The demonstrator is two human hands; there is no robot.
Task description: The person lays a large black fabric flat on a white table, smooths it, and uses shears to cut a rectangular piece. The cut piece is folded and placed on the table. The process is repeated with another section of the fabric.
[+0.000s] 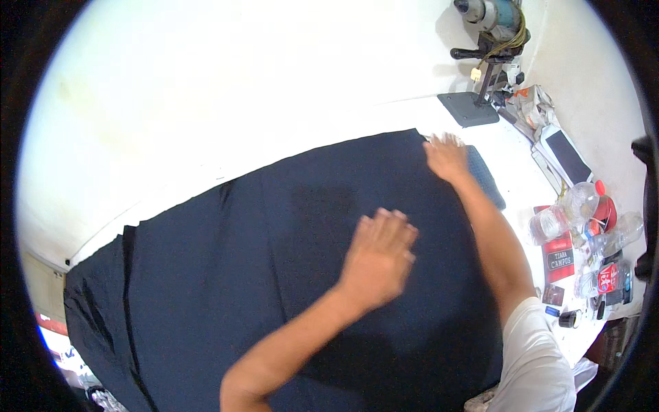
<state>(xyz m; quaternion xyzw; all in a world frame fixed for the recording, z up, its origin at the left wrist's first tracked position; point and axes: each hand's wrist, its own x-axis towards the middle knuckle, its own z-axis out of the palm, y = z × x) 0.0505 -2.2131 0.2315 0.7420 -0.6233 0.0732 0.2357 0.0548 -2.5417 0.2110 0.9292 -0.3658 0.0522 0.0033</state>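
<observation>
A large dark navy, nearly black cloth (pixel 199 295) is spread over a white table, with creases and folds toward its left end. Over its right half, my left hand (pixel 381 257) is stretched out, palm down, with its fingers extended and a little blurred; whether it presses on the fabric I cannot tell. Farther away, my right hand (pixel 447 156) rests at the cloth's far right corner, fingers spread and holding nothing that I can see. Beside the right wrist lies a blue-grey textured piece (pixel 486 177), partly covered by the forearm.
A drill (pixel 500 19) is mounted on a stand with a dark base plate (pixel 469 109) at the back right. Along the right edge lie a white device with a dark screen (pixel 568 156), a clear plastic bottle (pixel 580 200), a red packet (pixel 559 259) and several small items. A white wall (pixel 171 89) rises behind.
</observation>
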